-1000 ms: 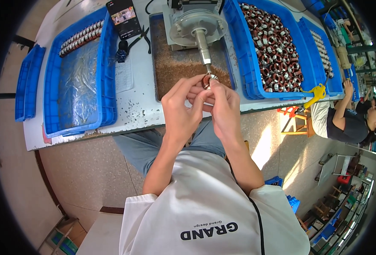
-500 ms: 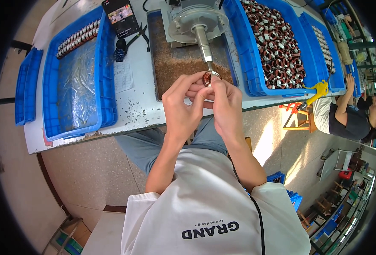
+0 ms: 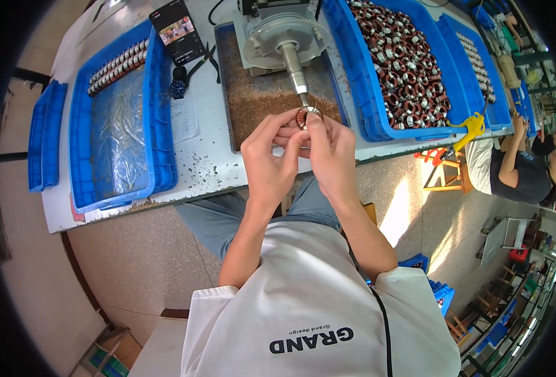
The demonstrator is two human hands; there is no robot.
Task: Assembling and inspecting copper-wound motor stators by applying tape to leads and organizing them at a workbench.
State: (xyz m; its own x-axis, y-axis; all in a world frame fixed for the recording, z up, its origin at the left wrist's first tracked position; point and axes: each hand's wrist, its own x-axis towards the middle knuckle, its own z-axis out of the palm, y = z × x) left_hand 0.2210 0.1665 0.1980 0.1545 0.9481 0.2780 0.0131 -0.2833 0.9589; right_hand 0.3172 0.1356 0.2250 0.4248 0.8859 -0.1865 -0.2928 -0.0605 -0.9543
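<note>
Between my fingertips is a copper-wound toroidal coil (image 3: 309,117), a small ring with reddish wire and a pale band. My left hand (image 3: 270,151) pinches it from the left, fingers curled beneath. My right hand (image 3: 332,151) grips it from the right, thumb laid on its near face. The coil is held close to the tip of a metal spindle (image 3: 294,74), which juts toward me from a machine with a clear round guard (image 3: 284,41). Whether coil and tip touch, I cannot tell. Below the spindle lies a tray (image 3: 243,116) covered in brown scraps.
A blue crate (image 3: 369,100) at right is heaped with coils; a narrower one (image 3: 473,100) holds rows. The left blue crate (image 3: 80,169) has coil rows and plastic film. Near it lie a phone (image 3: 179,31), pliers (image 3: 210,60) and a watch (image 3: 179,83). A person (image 3: 520,169) sits at far right.
The whole view has shifted slightly with my head. Both hands keep hold of the coil near the spindle tip, and the coil's tilt looks a little different.
</note>
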